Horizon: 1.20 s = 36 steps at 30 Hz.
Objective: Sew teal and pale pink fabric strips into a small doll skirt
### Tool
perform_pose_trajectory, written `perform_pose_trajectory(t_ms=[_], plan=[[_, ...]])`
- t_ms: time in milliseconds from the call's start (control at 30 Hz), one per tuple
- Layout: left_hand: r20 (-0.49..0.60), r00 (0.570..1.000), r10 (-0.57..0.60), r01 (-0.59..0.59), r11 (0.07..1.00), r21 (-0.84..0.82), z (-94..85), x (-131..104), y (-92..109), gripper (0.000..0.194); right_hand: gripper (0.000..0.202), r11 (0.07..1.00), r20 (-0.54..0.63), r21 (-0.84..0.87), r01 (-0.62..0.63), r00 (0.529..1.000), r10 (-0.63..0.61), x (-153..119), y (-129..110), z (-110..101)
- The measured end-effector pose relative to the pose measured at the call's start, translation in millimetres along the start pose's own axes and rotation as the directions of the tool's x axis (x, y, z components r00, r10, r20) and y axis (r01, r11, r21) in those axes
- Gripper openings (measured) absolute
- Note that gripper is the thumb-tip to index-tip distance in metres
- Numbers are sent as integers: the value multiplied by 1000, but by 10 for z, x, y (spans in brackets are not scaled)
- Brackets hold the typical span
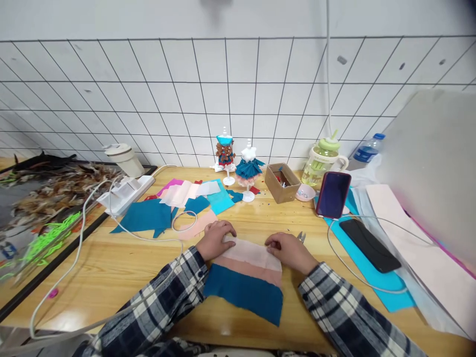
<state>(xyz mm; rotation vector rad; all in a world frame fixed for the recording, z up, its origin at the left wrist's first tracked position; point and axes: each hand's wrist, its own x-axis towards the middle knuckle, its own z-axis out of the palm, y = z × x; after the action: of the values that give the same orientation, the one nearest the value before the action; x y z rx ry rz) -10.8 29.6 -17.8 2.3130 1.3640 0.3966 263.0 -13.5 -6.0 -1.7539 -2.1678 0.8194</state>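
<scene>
Plaid sleeves (159,297) come in from the bottom of the view, both forearms angled inward over the wooden table (148,277). Left fingers, bent with the thumb laid along the cloth, grasp the upper left corner of the layered fabric (247,292); right thumb and forefinger pinch its upper right corner. Backs up and wrists low, the left hand (216,240) and the right hand (292,250) stand apart with the cloth spanning between them. It lies on the table in front of the person, in three bands: sheer white at the top, dusty pink in the middle, a broad deep blue nearest the body, its lower edge slanting and slightly wavy. Metal snips (301,237) lie just beyond the right hand, a pink scrap (197,225) beyond the left. Farther back stand two small dress forms (248,171).
</scene>
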Motion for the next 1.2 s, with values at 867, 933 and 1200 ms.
perform_pose_trajectory(t_ms=[867,933,1200], plan=[[-7,989,149,-149,989,8,-137,-81,6,12,11,972,-183,-65,226,955,-234,-112,309,150],[-19,994,110,-110,994,-3,-120,-95,-12,20,12,971,-206,-58,231,949,-238,-114,320,164],[-42,956,292,-289,955,65,-91,-125,-98,21,18,954,-211,-117,276,932,-296,-137,334,178]])
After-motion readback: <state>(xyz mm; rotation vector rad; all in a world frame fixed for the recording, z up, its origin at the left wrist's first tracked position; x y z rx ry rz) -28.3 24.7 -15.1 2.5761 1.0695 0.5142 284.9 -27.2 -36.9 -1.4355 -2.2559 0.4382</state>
